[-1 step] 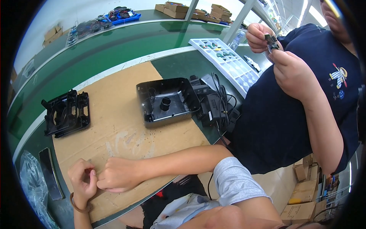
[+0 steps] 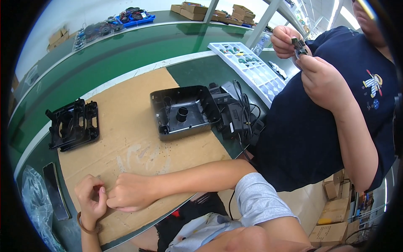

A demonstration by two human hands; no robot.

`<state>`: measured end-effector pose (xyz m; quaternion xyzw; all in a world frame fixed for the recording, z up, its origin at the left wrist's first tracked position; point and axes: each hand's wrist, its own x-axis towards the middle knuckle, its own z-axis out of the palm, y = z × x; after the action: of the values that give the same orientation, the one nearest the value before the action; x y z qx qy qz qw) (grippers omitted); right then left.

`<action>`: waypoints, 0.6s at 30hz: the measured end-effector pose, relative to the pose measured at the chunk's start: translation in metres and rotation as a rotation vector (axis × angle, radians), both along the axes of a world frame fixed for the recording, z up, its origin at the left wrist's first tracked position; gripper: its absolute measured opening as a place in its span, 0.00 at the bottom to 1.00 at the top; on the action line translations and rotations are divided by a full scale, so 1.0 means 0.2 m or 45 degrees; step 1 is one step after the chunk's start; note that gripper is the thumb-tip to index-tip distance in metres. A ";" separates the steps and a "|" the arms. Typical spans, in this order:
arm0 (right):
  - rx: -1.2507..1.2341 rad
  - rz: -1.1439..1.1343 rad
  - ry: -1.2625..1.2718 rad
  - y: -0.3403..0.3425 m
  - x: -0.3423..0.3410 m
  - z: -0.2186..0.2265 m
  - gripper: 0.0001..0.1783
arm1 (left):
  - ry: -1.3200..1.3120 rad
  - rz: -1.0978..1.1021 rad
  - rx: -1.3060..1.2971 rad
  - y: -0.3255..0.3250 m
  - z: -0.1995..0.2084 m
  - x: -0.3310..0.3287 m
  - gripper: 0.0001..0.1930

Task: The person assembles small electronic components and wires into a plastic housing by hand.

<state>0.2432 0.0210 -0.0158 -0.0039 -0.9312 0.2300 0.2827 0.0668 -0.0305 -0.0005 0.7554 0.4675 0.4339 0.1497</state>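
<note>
Close together over the cardboard sheet (image 2: pixel 113 105), my two hands nearly touch at its near left part. My left hand (image 2: pixel 89 196) has its fingers curled in and its thumb raised; whatever is in it, if anything, is hidden. My right hand (image 2: pixel 130 192) is closed with its back up, its fingertips out of sight beside the left thumb. Beyond them, an open black plastic housing (image 2: pixel 184 130) with a round post inside rests on the cardboard's far right part. A black plastic frame (image 2: pixel 75 126) lies across the cardboard's left edge.
Black adapters with bundled cables (image 2: pixel 237 117) lie right of the housing. A white compartment tray (image 2: pixel 247 67) with small parts stands behind. At the right, a co-worker's hands (image 2: pixel 310 63) hold a small dark part. A dark flat strip (image 2: pixel 56 191) and clear plastic bag (image 2: pixel 35 197) lie left.
</note>
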 end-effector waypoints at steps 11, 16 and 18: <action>-0.065 -0.027 0.069 -0.01 -0.01 0.00 0.08 | 0.018 0.035 0.063 0.00 0.00 0.01 0.04; -0.060 -0.031 0.064 -0.01 -0.01 0.00 0.08 | 0.024 0.031 0.070 0.01 0.00 0.01 0.04; -0.048 -0.033 0.072 -0.01 -0.01 -0.01 0.09 | 0.017 0.031 0.068 0.01 0.01 0.01 0.04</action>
<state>0.2412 0.0188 -0.0170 -0.0148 -0.9182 0.2439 0.3119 0.0698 -0.0291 0.0008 0.7562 0.4661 0.4430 0.1211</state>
